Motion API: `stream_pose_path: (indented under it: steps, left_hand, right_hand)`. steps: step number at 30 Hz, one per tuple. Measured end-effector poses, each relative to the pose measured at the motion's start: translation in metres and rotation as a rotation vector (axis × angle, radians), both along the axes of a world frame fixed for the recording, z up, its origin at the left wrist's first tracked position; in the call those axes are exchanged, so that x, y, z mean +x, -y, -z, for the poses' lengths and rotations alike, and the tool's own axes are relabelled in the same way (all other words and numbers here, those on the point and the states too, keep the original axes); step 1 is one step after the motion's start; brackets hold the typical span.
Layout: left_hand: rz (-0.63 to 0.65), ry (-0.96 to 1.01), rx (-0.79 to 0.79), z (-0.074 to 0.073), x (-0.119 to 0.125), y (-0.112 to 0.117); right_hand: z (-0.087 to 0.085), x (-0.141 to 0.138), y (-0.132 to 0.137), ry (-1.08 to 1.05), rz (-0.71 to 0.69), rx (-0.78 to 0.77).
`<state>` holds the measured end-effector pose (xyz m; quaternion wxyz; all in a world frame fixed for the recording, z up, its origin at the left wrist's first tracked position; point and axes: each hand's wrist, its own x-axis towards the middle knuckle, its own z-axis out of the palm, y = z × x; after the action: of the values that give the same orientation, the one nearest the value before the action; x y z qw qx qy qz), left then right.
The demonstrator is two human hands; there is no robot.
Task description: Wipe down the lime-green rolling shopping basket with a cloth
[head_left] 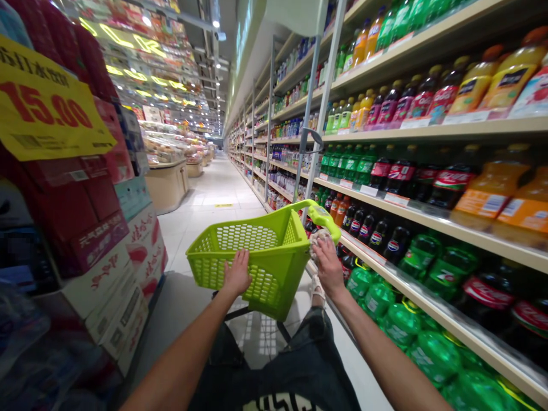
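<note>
A lime-green plastic shopping basket (240,251) with a perforated wall is tilted in front of me in a supermarket aisle. My left hand (236,273) grips its near rim, fingers curled over the edge. My right hand (327,264) is closed at the basket's right corner, just below the green handle (319,215), on something pale that I cannot make out. The part of the basket's inside that shows holds nothing. My dark trousers (299,365) show below.
Shelves of soft-drink bottles (428,177) run along the right, close to my right arm. Stacked red and white cartons (107,251) with a yellow 15.00 price sign (47,108) stand at the left. The white-tiled aisle (214,194) stretches ahead, past display counters (166,182).
</note>
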<state>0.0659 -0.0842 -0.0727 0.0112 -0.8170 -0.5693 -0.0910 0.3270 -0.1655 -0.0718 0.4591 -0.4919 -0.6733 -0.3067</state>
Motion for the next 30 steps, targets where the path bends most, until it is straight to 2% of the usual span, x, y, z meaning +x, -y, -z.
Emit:
stream_pose_path:
  steps: [2,5,7,9,12,14,16,20,22,24,27,29,30]
  left_hand:
    - [-0.004,0.007,-0.012,0.000,0.000,0.000]
    - [0.007,0.008,-0.023,-0.001,-0.001,-0.001]
    - [0.010,0.009,-0.021,-0.002,-0.003,-0.002]
    - [0.011,0.009,-0.019,-0.001,-0.003,-0.003]
    - [0.000,0.013,-0.013,0.001,-0.001,-0.002]
    - [-0.020,0.020,-0.006,0.004,0.002,-0.001]
    - [-0.032,0.024,-0.005,0.005,0.004,0.000]
    - [-0.013,0.020,-0.013,0.004,0.004,0.001]
    - [0.006,0.012,-0.013,0.003,0.004,0.002]
    - [0.014,0.006,-0.012,0.003,0.005,0.002]
    - [0.002,0.018,-0.002,0.004,0.009,0.003]
    - [-0.005,0.030,0.000,0.005,0.012,0.004]
    - [-0.005,0.035,-0.002,0.005,0.013,0.005]
  right_hand:
    - [0.014,-0.004,-0.004,0.022,-0.001,-0.029]
    - [0.053,-0.018,-0.005,0.156,-0.094,-0.117]
    - [0.061,-0.021,-0.001,0.201,-0.133,-0.131]
    - [0.044,-0.014,0.004,0.132,-0.101,-0.085]
    - [-0.002,0.007,0.007,-0.062,0.025,0.042]
    - [-0.019,0.013,0.004,-0.121,0.077,0.086]
    - [-0.013,0.008,-0.002,-0.093,0.066,0.050]
    - [0.035,-0.019,-0.010,0.090,-0.046,-0.087]
    - [0.045,-0.024,-0.007,0.153,-0.099,-0.120]
    - [0.036,-0.017,-0.002,0.140,-0.119,-0.116]
    - [0.009,-0.001,0.002,0.023,-0.056,-0.032]
    - [0.007,0.004,0.001,-0.019,-0.006,0.000]
    - [0.014,0.003,-0.001,-0.005,0.000,-0.006]
